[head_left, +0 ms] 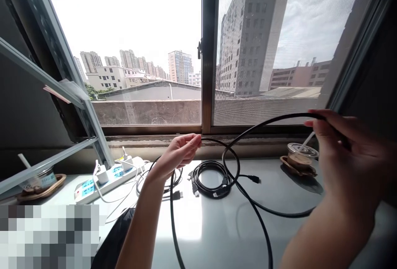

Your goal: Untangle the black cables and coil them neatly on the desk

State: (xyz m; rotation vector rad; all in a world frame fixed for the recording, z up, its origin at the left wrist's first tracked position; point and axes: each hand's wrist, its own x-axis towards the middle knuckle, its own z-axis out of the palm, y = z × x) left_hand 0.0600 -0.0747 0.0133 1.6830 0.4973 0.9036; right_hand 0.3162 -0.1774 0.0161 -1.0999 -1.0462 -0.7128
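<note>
Smoothly, black cable loops; both hands pinch it.

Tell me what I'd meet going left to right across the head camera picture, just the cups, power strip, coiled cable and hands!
Cup on the left → white power strip → left hand → coiled black cable → cup with a straw on the right → right hand.

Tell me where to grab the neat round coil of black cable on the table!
I'd pinch the black coil by its far rim, from above, gathering every loop: it lies flat, its open middle seems to leave finger room, and plugs sit on its near side.
</note>
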